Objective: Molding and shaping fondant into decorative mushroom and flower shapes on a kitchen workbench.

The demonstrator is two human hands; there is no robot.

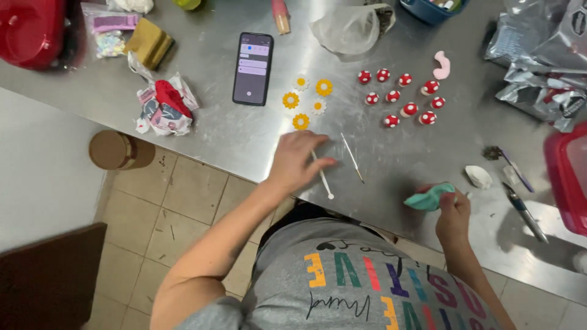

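Note:
My left hand [298,160] rests on the steel table [244,131], fingers on a white ball-tipped modelling tool [322,176]. A thin metal needle tool [352,158] lies just to its right. My right hand [453,215] holds a lump of teal modelling paste [429,197] near the table's front edge. Beyond my left hand lie several small yellow and white daisy shapes [308,95]. To their right stands a group of several red mushroom figures with white dots [401,98].
A phone [252,68] lies screen-up behind the daisies. A pink curved piece [441,65], a white paste lump [478,176], pens [523,211], foil bags [541,61], a crumpled wrapper [165,109], a plastic bag [348,27] and red containers [568,177] surround the work area. A brown jar [116,150] sits left.

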